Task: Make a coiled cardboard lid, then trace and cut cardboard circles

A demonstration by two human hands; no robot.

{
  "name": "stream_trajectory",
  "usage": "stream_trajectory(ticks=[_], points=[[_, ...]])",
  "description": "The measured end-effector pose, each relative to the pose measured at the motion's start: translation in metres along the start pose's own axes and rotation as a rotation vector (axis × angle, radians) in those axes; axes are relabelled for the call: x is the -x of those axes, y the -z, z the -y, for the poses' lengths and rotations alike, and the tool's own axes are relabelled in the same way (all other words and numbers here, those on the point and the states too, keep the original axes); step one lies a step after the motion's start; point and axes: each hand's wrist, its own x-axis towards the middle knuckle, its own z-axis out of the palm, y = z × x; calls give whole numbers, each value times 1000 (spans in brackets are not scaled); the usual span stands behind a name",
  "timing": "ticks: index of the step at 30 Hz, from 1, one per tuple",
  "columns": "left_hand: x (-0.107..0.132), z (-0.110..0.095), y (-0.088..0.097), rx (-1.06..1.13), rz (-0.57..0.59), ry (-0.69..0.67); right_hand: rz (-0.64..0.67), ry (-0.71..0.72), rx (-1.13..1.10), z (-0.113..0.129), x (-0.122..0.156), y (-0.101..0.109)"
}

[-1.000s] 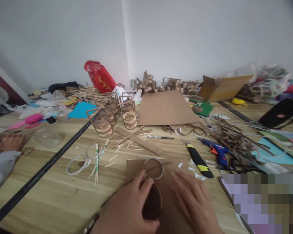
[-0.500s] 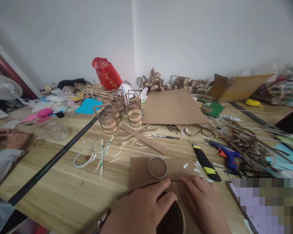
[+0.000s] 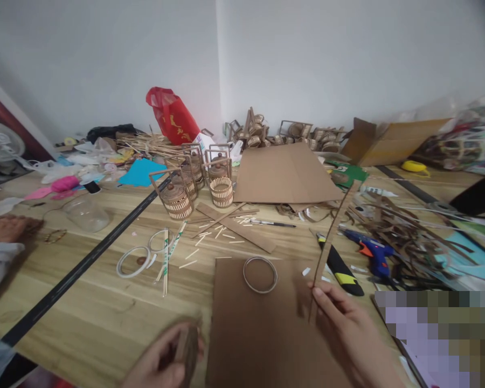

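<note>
My left hand (image 3: 161, 358) is closed around a brown round piece (image 3: 187, 350), seen nearly edge-on and blurred at the bottom of the view. My right hand (image 3: 343, 323) pinches a thin brown cardboard strip (image 3: 329, 240) near its lower end; the strip stands up with a slight curve. Between the hands lies a sheet of brown cardboard (image 3: 258, 328) with a pale ring (image 3: 260, 275) on its far part. A black and yellow utility knife (image 3: 339, 267) lies just beyond my right hand, partly behind the strip.
Small lidded baskets (image 3: 178, 200) and one open basket (image 3: 221, 192) stand mid-table. Chopsticks (image 3: 165, 264), white rings (image 3: 133, 262) and short sticks lie left of centre. A blue glue gun (image 3: 372, 250) and tangled strips (image 3: 412, 231) lie right. Another person's hand (image 3: 8, 229) rests at far left.
My hands have moved apart from over the cardboard. The left has carried the round piece leftward; the right has raised the strip upright, apart from the round piece.
</note>
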Motion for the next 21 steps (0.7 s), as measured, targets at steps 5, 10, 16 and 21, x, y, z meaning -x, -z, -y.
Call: stream_trajectory(ticks=[5,10,16,21], points=[[-41,-30,0,-77,-158,-168,12,-48,-254,1,4,-9],[-62,-46,-61,25,199,-164,85,-51,-336,13,9,-10],[-73,-42,-123,112,306,-163,83,-20,-366,17,13,-4],[-75,-45,-132,-62,281,-291,63,80,-373,17,19,-2]])
